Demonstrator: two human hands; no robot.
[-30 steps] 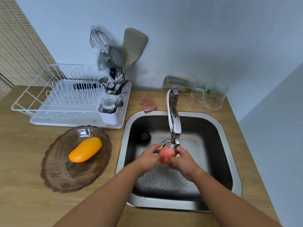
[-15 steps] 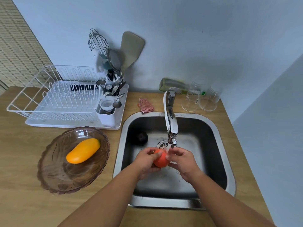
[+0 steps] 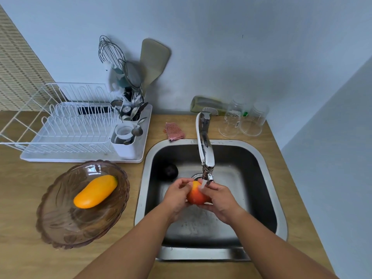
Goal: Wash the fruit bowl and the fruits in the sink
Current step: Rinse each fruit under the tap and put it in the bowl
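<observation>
Red-orange fruit point(image 3: 196, 195) clamped between left hand point(image 3: 177, 195) and right hand point(image 3: 220, 200) grips, under faucet point(image 3: 205, 150) stream

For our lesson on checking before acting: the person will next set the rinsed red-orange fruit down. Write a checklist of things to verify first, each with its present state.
1. Red-orange round fruit held by both left hand and right hand: ok.
2. Water from the chrome tap hitting the fruit: ok.
3. Brown glass bowl has free room beside the yellow mango: ok.
4. Fruit fully rinsed underneath: cannot tell.
5. Dark fruit in the steel sink washed: cannot tell.
</observation>
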